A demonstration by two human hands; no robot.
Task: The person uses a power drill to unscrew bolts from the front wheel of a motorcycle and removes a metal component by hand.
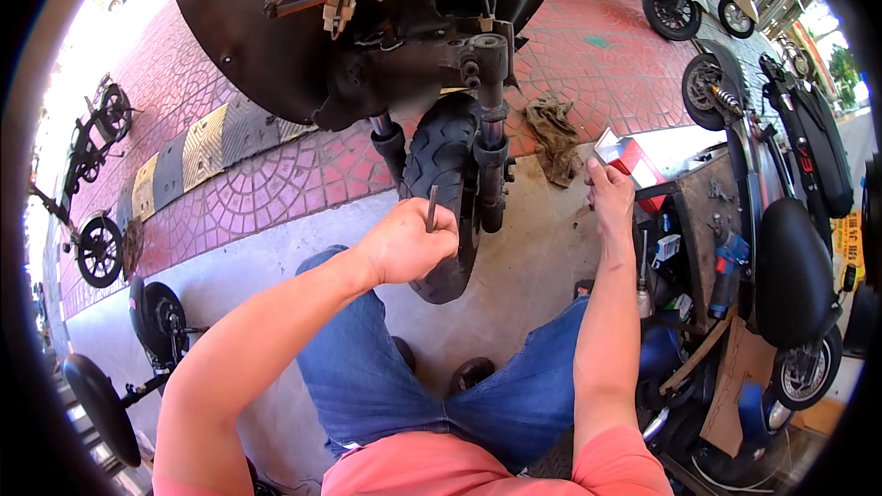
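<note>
My left hand [413,241] is closed around a short grey metal tool [432,207], upright in the fist in front of the tyre [435,147]. Above it rises a dark fork leg [491,179] under the black front body panel [220,9], where loose white connectors [339,9] hang. My right hand [609,191] is held out right of the fork with its fingers curled; whatever is in them is too small to make out. It is near a red and white box [634,154] and a crumpled brown rag [549,133].
At right a tool tray [696,202] holds a blue-black power tool [727,266], beside a black-seated scooter [792,266] and cardboard [730,386]. Parked two-wheelers stand left [101,248] and upper right [671,9]. A yellow-black ramp strip [205,150] crosses the red paving [303,174].
</note>
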